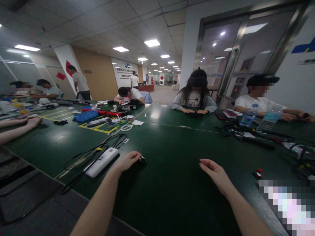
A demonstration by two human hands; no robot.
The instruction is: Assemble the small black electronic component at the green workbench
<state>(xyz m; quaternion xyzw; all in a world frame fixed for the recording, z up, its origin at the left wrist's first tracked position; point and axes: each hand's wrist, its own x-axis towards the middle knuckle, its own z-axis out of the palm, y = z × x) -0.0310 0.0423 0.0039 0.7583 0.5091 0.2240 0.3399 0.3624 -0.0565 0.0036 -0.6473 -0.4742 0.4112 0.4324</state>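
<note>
My left hand (129,160) reaches over the green table (167,183), its fingers pinched on a small dark and silvery object (142,158), too small to name. To the right, my right hand (213,168) hovers above the table with nothing in it, thumb and fingers apart. Left of my left hand lies a white box marked 2 (101,162), with black cables (83,155) beside it. A small red and black item (258,173) lies to the right of my right hand.
A blue basket (86,115) and loose wires (118,123) lie at the back left. Two water bottles (249,115) and tangled black cables (258,134) are at the right, near a pixelated area. Several people sit around the table; another person's arm (19,129) rests at the left.
</note>
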